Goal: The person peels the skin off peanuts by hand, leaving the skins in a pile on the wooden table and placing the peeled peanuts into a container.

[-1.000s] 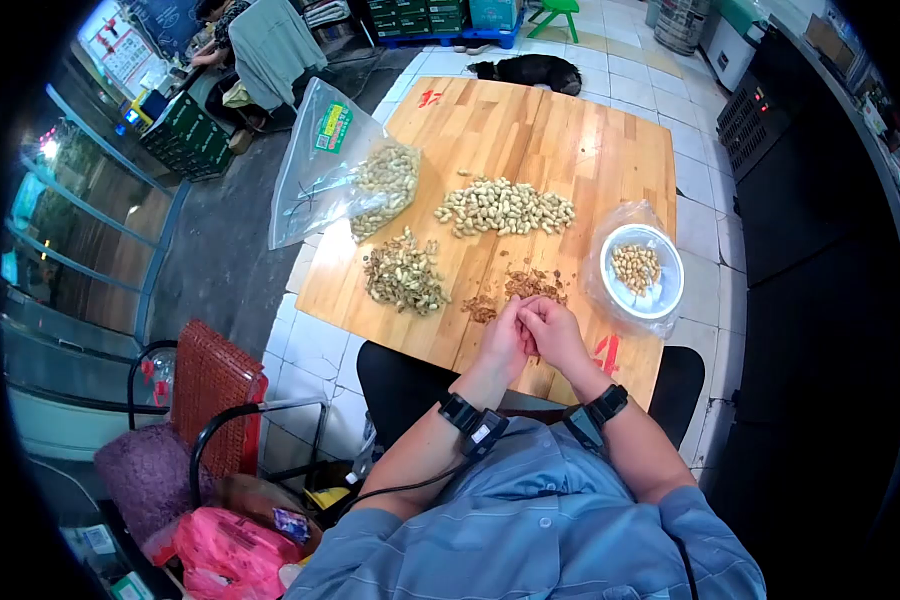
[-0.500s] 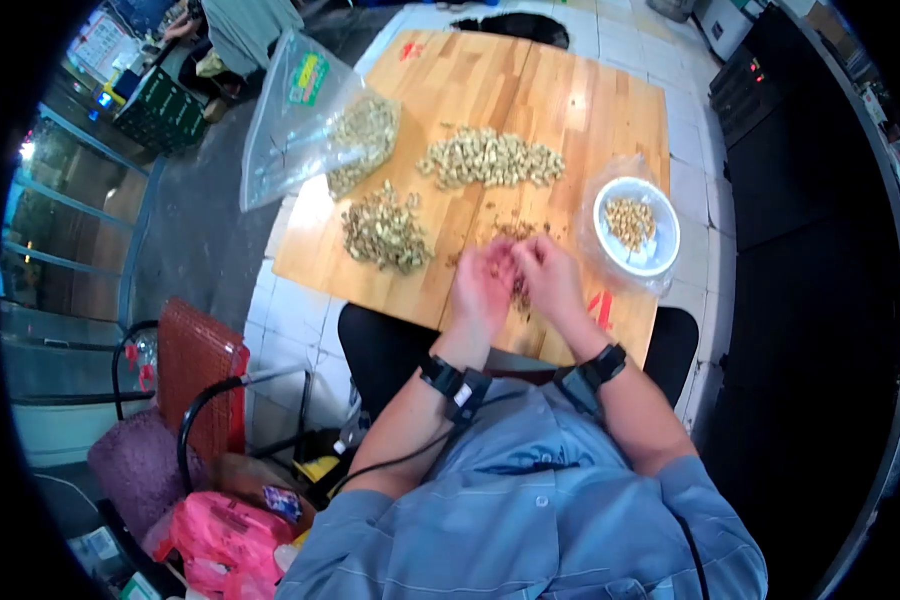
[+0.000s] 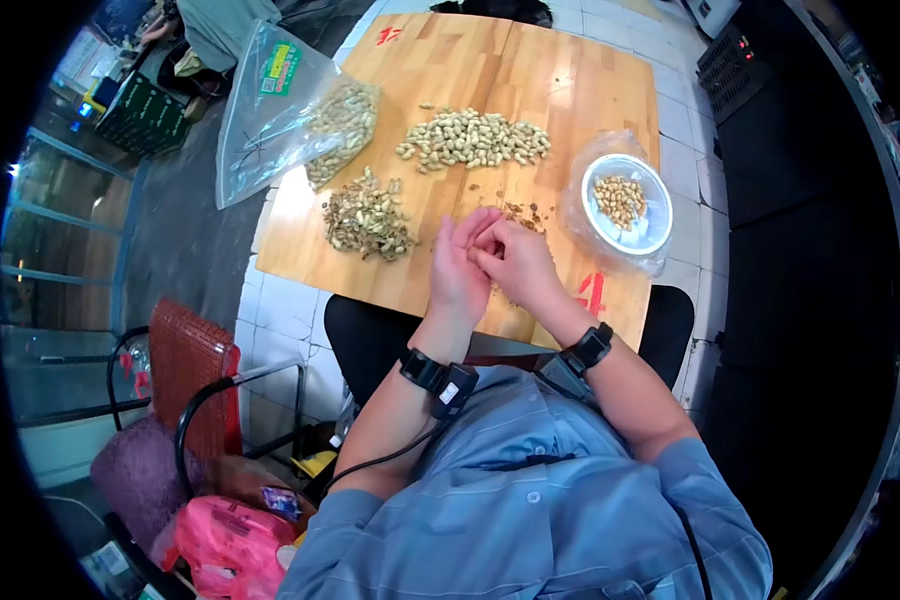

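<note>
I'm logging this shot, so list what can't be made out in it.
Head view: whatever may lie between the left hand and the right hand; they cover it.
Head view: how far the brown flakes spread; the hands hide part.
Head view: the wording on the green label; too small.
Head view: the black shape at the top; cut off by the frame edge.

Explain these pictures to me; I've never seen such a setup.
There's no machine, just a person working bare-handed. Every picture comes from one camera on their head, looking forward and down. On the wooden table lie unshelled peanuts, a pile of peanut shells, and reddish-brown scraps resembling peanut skins. A clear plastic bag holds more unshelled peanuts; a white bowl holds shelled peanuts. The left grip is cupped palm-up, and the right grip bends its fingers over it. Anything held there is too small to make out.
</note>
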Tool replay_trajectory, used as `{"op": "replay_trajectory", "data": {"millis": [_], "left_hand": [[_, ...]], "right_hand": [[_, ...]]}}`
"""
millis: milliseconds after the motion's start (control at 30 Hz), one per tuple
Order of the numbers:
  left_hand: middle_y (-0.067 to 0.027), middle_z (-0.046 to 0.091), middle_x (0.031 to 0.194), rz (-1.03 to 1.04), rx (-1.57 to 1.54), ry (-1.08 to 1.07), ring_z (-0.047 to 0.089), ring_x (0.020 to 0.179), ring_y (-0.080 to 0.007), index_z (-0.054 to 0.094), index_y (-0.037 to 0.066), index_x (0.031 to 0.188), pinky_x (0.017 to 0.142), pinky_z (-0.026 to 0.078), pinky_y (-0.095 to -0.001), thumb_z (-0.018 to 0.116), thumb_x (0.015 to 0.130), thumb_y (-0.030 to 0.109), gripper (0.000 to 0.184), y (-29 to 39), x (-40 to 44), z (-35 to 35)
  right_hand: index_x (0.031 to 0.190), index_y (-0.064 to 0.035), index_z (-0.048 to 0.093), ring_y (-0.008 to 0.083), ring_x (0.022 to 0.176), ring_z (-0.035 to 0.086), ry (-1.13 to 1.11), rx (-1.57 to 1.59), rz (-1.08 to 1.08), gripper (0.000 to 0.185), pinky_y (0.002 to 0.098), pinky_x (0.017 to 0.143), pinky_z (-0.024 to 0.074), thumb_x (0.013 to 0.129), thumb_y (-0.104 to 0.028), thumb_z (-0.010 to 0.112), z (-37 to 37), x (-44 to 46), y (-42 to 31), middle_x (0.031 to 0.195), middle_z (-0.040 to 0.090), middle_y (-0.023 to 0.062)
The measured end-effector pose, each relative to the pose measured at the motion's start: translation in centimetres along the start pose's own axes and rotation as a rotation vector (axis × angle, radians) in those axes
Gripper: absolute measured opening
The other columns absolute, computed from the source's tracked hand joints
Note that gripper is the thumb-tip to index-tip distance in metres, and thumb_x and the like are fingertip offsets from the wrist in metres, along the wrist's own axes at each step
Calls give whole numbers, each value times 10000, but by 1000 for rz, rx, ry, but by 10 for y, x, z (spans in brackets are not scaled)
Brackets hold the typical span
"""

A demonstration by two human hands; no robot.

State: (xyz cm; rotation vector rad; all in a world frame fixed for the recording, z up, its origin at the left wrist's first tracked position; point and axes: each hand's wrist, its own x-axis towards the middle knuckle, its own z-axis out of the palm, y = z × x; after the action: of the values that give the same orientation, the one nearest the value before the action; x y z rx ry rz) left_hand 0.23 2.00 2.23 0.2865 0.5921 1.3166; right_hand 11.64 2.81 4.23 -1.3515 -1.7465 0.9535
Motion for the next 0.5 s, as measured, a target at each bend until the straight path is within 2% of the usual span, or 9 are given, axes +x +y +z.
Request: {"op": "replay_trajectory", "data": {"millis": [100, 500], "left_hand": [[-162, 533, 1352, -19, 15, 57, 498, 1252, -263, 457, -33, 1347, 1096, 358, -391, 286, 1027, 510, 653, -8, 0, -5], [-133, 575, 1301, -66, 160, -14, 529, 1207, -225, 512, -7, 1305, 1065, 392, -372, 276, 1040, 472, 596, -26, 1, -7]], "right_hand": [[788, -25, 644, 286, 720, 652, -29, -30, 13, 122, 384, 660, 525, 749, -118, 712, -1, -4, 5, 790, 645, 132], [798, -36, 638, 316, 740, 653, -88, -107, 14, 105, 412, 664, 528, 741, -122, 657, -9, -12, 6, 779, 665, 138]]}}
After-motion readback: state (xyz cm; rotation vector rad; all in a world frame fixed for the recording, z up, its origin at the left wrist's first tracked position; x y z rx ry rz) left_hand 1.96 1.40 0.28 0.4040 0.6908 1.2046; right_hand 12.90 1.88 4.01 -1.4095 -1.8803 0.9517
